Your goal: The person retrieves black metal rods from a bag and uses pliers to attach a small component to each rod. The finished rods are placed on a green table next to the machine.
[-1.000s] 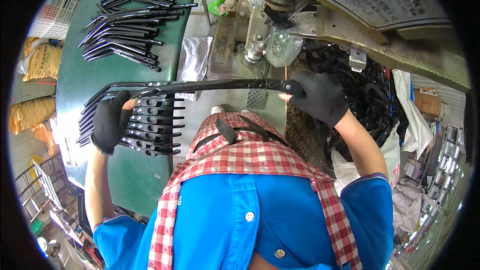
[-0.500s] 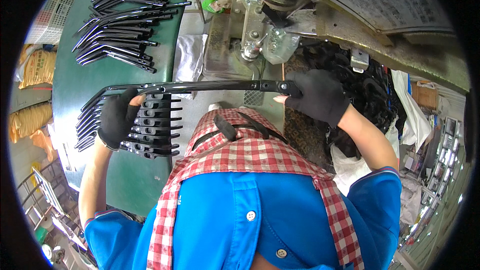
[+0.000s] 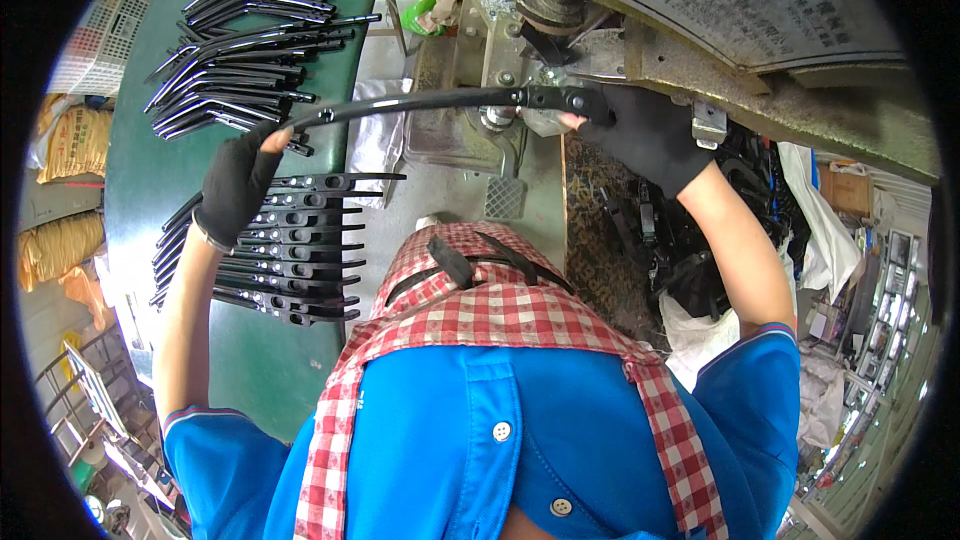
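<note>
A long black metal tube [image 3: 420, 101] is held crosswise by both of my gloved hands, in front of the machine's metal fixture [image 3: 500, 67]. My left hand [image 3: 238, 185] is closed round its left end, over the green table. Closed on the right end, my right hand [image 3: 648, 140] is beside a flat black fitting [image 3: 555, 98] with a bolt or rivet on it. The fingers of the right hand are partly hidden. Below my left hand several black parts with holes [image 3: 300, 237] lie in a row, their bent tubes to the left.
Several bent black tubes [image 3: 250, 65] lie in piles on the green table [image 3: 290, 380]. A machine with a metal plate [image 3: 740, 5] overhangs the right side. Beneath it is a heap of black parts [image 3: 735, 230]. A foot pedal [image 3: 504, 198] stands on the floor.
Both hands have moved the tube forward, away from my body and toward the machine. It now slants slightly, right end farther away. More of the row of parts shows.
</note>
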`<state>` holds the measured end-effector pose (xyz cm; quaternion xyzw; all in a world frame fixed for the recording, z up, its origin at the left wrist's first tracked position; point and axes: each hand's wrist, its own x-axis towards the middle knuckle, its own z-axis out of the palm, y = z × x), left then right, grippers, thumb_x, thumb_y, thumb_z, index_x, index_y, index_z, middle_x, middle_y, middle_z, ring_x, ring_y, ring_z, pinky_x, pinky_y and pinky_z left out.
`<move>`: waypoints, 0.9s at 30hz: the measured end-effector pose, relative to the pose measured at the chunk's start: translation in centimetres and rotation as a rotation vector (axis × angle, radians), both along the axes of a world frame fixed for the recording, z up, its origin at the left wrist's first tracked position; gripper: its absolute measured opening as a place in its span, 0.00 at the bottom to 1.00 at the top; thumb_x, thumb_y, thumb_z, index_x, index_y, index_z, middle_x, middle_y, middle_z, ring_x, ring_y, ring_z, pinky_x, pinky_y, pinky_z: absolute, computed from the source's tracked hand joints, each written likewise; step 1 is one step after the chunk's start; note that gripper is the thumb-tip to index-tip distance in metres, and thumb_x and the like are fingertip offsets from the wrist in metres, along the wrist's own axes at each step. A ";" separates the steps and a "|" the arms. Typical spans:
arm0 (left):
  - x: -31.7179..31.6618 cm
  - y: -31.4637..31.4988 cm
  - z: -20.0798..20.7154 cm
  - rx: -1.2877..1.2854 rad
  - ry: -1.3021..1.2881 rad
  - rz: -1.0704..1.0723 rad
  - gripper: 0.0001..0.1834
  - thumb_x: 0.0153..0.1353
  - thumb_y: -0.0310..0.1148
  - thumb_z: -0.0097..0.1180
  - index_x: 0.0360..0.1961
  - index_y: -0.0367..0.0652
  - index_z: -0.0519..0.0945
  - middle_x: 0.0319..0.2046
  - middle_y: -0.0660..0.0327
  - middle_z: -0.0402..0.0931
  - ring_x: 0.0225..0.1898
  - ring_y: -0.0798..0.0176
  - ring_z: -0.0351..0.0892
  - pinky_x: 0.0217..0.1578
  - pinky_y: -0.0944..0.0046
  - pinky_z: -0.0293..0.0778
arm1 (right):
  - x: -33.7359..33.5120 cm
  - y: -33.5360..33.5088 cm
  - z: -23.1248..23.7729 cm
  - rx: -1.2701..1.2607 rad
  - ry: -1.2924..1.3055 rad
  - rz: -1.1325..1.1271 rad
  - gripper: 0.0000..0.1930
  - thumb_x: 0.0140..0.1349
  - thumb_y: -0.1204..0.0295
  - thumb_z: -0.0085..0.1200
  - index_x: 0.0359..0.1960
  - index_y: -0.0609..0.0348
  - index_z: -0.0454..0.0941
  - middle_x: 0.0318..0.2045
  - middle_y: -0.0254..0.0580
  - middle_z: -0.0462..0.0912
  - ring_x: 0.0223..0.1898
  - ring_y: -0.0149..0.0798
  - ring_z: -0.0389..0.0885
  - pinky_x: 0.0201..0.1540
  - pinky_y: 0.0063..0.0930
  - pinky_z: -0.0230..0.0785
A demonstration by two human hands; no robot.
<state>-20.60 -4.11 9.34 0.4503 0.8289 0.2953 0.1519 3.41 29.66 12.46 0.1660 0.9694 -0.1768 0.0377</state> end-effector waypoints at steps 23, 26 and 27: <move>-8.9 5.4 -1.7 -0.164 0.060 -0.214 0.26 0.67 0.51 0.48 0.47 0.36 0.79 0.28 0.44 0.79 0.29 0.46 0.78 0.35 0.55 0.72 | -2.8 3.0 -4.9 -0.157 -0.379 0.057 0.29 0.53 0.43 0.56 0.35 0.62 0.77 0.27 0.50 0.81 0.31 0.45 0.82 0.39 0.39 0.71; -6.9 6.2 -2.1 -0.054 0.347 -0.179 0.20 0.63 0.47 0.53 0.47 0.42 0.77 0.28 0.46 0.78 0.32 0.42 0.78 0.35 0.50 0.72 | -2.8 2.1 -4.5 -0.047 -0.281 0.012 0.29 0.52 0.44 0.57 0.36 0.63 0.77 0.27 0.50 0.81 0.30 0.45 0.81 0.38 0.37 0.72; -6.0 6.3 -1.7 -0.012 0.409 -0.196 0.18 0.62 0.45 0.56 0.46 0.44 0.77 0.29 0.48 0.78 0.32 0.43 0.78 0.34 0.49 0.72 | -2.5 0.4 -3.6 -0.028 -0.261 -0.050 0.29 0.52 0.44 0.58 0.36 0.63 0.77 0.27 0.49 0.80 0.30 0.45 0.80 0.39 0.37 0.72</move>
